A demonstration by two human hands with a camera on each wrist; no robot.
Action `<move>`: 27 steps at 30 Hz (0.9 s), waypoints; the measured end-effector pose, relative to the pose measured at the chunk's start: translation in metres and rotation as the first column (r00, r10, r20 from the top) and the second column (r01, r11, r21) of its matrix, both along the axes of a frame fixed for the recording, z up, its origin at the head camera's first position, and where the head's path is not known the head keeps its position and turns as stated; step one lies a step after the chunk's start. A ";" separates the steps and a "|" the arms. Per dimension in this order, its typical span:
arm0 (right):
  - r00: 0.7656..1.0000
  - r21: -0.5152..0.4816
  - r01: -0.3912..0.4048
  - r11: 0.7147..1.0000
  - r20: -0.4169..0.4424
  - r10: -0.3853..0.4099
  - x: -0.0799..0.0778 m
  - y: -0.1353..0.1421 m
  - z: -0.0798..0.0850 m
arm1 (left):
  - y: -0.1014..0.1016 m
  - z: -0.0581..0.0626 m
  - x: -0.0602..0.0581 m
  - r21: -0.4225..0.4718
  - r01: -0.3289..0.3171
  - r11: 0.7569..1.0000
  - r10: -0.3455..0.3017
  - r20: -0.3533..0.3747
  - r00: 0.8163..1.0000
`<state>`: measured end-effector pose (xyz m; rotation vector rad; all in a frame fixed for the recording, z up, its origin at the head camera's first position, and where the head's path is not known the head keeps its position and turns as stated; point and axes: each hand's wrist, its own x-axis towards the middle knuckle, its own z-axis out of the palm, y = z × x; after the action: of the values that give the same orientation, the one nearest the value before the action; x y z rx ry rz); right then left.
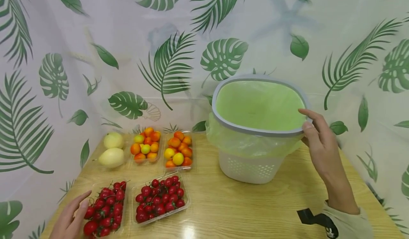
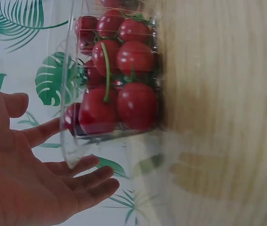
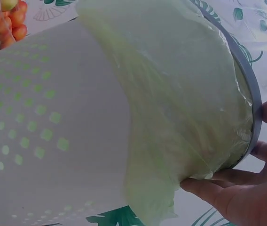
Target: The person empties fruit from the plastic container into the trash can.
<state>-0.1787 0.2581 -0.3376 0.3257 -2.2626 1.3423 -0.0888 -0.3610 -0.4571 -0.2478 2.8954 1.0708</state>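
Note:
On the right of the table stands a white perforated trash bin (image 1: pixel 247 168) with a grey rim (image 1: pixel 255 130). A thin green plastic bag (image 1: pixel 258 102) lines it and hangs folded over the outside. My right hand (image 1: pixel 322 148) grips the rim at its right side; the right wrist view shows its fingers against the bag (image 3: pixel 190 108). At lower left, my left hand (image 1: pixel 70 219) is beside a clear tray of red cherry tomatoes (image 1: pixel 107 205). In the left wrist view its fingers are extended around the tray's end (image 2: pixel 70 153); whether they touch it I cannot tell.
A second clear tray of red cherry tomatoes (image 1: pixel 161 198) sits to the right. Behind are two trays of orange and yellow small fruits (image 1: pixel 147 145) (image 1: pixel 178 150) and two pale yellow round fruits (image 1: pixel 112 157). A leaf-patterned sheet (image 1: pixel 179 15) surrounds the wooden table (image 1: pixel 223 210).

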 end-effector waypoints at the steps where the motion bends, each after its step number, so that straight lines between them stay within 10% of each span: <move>1: 1.000 -0.010 -0.006 1.000 0.003 0.006 0.000 0.000 0.000 | -0.001 -0.002 0.000 0.021 -0.006 1.000 0.005 0.030 1.000; 11: 1.000 -0.045 0.017 0.999 0.021 -0.016 0.004 -0.003 -0.002 | -0.008 -0.017 -0.001 0.237 -0.044 0.971 0.000 0.185 0.983; 17: 1.000 -0.055 0.006 0.998 0.024 -0.005 0.009 -0.011 -0.002 | -0.021 -0.022 0.001 0.407 -0.104 0.908 0.005 0.236 0.972; 27: 0.999 -0.135 -0.032 0.990 -0.025 0.029 0.015 -0.023 -0.001 | -0.037 -0.036 0.007 0.488 0.062 0.870 -0.141 0.126 0.982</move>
<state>-0.1638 0.2350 -0.3384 0.3285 -2.1421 1.4919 -0.0820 -0.3984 -0.4927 -0.1436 2.3697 1.6191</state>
